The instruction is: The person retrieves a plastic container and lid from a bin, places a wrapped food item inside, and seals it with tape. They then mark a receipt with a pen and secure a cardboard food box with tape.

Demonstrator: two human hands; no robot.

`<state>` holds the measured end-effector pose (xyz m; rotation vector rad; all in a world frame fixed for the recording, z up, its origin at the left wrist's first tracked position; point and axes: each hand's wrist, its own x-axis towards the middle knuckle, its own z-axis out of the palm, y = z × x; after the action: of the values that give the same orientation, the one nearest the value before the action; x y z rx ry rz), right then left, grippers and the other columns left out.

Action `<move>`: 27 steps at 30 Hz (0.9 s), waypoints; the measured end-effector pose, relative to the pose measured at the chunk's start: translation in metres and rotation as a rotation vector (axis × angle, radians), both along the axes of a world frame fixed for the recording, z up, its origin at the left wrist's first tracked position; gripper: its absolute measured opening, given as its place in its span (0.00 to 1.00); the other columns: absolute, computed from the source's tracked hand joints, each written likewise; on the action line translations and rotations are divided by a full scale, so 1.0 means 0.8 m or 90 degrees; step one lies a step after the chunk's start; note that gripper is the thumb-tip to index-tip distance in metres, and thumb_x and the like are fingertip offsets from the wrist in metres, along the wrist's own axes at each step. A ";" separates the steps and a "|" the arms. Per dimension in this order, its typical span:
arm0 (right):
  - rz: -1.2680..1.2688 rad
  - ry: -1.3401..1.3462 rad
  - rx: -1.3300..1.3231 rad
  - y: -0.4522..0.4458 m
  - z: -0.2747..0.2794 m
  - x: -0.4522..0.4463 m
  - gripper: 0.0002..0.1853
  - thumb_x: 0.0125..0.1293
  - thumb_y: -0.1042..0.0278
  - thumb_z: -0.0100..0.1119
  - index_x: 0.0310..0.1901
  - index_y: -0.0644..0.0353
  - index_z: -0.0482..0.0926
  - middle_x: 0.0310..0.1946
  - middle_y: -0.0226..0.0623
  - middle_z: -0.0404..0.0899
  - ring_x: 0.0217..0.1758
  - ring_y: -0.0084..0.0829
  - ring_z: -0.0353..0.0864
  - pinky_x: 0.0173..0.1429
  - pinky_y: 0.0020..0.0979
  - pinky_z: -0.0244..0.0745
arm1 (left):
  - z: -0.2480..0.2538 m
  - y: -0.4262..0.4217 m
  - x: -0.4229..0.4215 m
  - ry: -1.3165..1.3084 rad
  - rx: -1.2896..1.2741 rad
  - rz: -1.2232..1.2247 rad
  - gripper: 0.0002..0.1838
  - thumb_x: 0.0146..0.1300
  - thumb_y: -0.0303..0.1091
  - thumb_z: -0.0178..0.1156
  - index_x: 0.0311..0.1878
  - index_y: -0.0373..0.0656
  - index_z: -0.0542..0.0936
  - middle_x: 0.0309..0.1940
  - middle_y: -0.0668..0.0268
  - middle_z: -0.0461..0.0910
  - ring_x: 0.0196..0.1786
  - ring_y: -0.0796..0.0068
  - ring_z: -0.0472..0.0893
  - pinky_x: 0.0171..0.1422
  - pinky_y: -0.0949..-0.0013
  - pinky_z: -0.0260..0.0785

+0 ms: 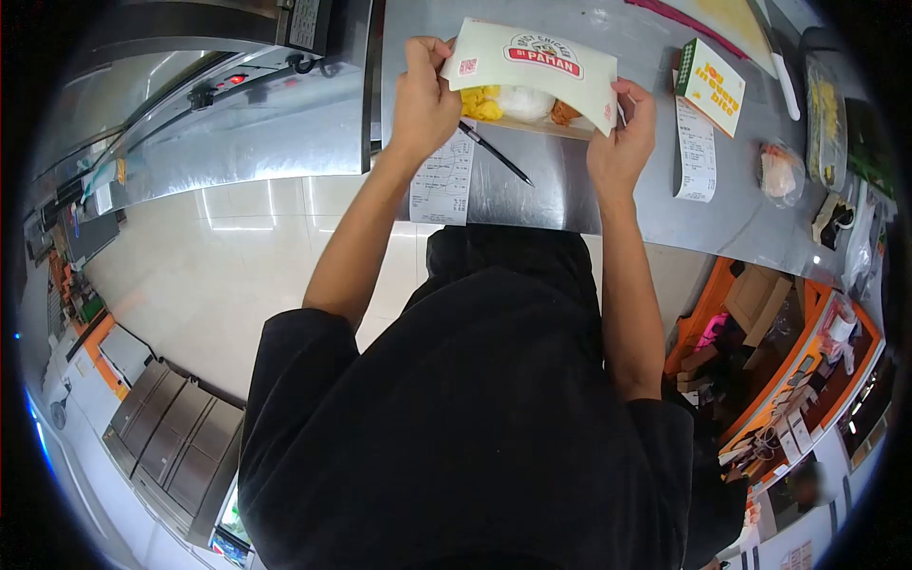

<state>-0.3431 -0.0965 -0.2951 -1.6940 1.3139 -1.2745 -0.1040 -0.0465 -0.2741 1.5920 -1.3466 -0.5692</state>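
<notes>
A white paper food box lid (532, 71) with a red "SI PAMAN" logo is bent in an arch between my hands. My left hand (425, 103) pinches its left edge, and my right hand (625, 131) grips its right edge with thumb and fingers. Under the lid, the open food box (541, 126) shows yellow food (482, 103), white rice (524, 103) and a brown fried piece (564, 113). The back of the box is hidden by the lid. Just in front lies a black pen (496, 152), partly over a printed receipt (443, 180).
Right of my hands, a small green-and-white box (710, 85) sits at the top of another receipt (695, 152). Farther right are a wrapped bundle (781, 173), a clear container (826, 123) and a white-handled knife (786, 85). A steel appliance (247, 133) stands at left.
</notes>
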 end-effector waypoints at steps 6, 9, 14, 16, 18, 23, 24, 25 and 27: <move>0.053 0.217 -0.036 -0.002 0.032 -0.011 0.26 0.65 0.84 0.54 0.66 0.60 0.75 0.58 0.53 0.78 0.58 0.55 0.81 0.64 0.44 0.78 | 0.019 0.005 0.020 -0.098 0.071 -0.090 0.40 0.63 0.13 0.51 0.78 0.52 0.60 0.58 0.38 0.82 0.53 0.35 0.84 0.59 0.52 0.80; 0.077 0.190 0.000 0.005 0.015 -0.022 0.29 0.66 0.84 0.53 0.69 0.60 0.74 0.65 0.54 0.76 0.65 0.60 0.78 0.68 0.46 0.75 | 0.000 0.008 0.032 -0.133 0.016 -0.183 0.47 0.63 0.14 0.54 0.83 0.62 0.57 0.59 0.40 0.82 0.55 0.34 0.84 0.60 0.51 0.80; 0.131 0.213 0.025 0.007 0.006 -0.034 0.32 0.66 0.80 0.55 0.74 0.59 0.68 0.74 0.54 0.69 0.79 0.63 0.63 0.79 0.49 0.63 | 0.005 0.023 0.033 0.001 0.097 -0.262 0.42 0.66 0.23 0.62 0.82 0.53 0.58 0.70 0.41 0.75 0.71 0.38 0.76 0.74 0.51 0.70; 0.177 0.202 0.079 0.008 0.017 -0.046 0.36 0.66 0.79 0.56 0.77 0.59 0.64 0.76 0.55 0.67 0.83 0.62 0.57 0.82 0.48 0.57 | 0.018 0.029 0.029 0.013 0.128 -0.281 0.40 0.70 0.30 0.63 0.82 0.48 0.56 0.71 0.40 0.72 0.73 0.39 0.74 0.77 0.52 0.66; 0.332 0.115 0.178 0.005 0.037 -0.059 0.40 0.67 0.75 0.57 0.81 0.58 0.55 0.80 0.55 0.61 0.86 0.58 0.52 0.85 0.49 0.49 | 0.021 0.026 0.023 0.028 0.160 -0.297 0.40 0.73 0.36 0.63 0.82 0.42 0.54 0.73 0.38 0.69 0.75 0.40 0.71 0.79 0.52 0.62; 0.296 -0.001 0.335 -0.003 0.029 -0.044 0.39 0.76 0.59 0.54 0.82 0.62 0.50 0.80 0.59 0.55 0.86 0.54 0.49 0.85 0.47 0.46 | 0.002 0.017 -0.014 0.225 0.174 -0.168 0.37 0.81 0.44 0.53 0.79 0.30 0.48 0.76 0.31 0.60 0.81 0.43 0.62 0.83 0.54 0.53; 0.229 0.060 0.277 0.001 0.014 -0.035 0.39 0.78 0.54 0.51 0.81 0.63 0.49 0.80 0.60 0.54 0.86 0.54 0.50 0.84 0.48 0.46 | -0.008 0.018 -0.012 0.225 0.172 -0.170 0.37 0.81 0.44 0.53 0.79 0.30 0.48 0.76 0.31 0.60 0.81 0.43 0.62 0.83 0.54 0.53; 0.227 0.060 0.275 0.004 0.012 -0.033 0.39 0.78 0.54 0.51 0.81 0.63 0.49 0.80 0.60 0.54 0.86 0.54 0.50 0.84 0.48 0.46 | -0.016 0.018 -0.009 0.188 0.152 -0.183 0.36 0.82 0.42 0.51 0.79 0.31 0.46 0.77 0.31 0.56 0.82 0.43 0.60 0.84 0.54 0.52; 0.183 0.173 0.261 0.010 0.010 -0.034 0.40 0.80 0.48 0.50 0.81 0.63 0.49 0.80 0.60 0.53 0.85 0.53 0.50 0.83 0.51 0.47 | -0.031 0.022 -0.005 0.153 0.132 -0.196 0.36 0.83 0.41 0.50 0.79 0.32 0.45 0.79 0.31 0.52 0.83 0.42 0.58 0.84 0.54 0.51</move>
<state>-0.3704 -0.0885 -0.2872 -1.7144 1.3145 -0.5775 -0.1084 -0.0290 -0.2988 1.4293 -1.3903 -1.0838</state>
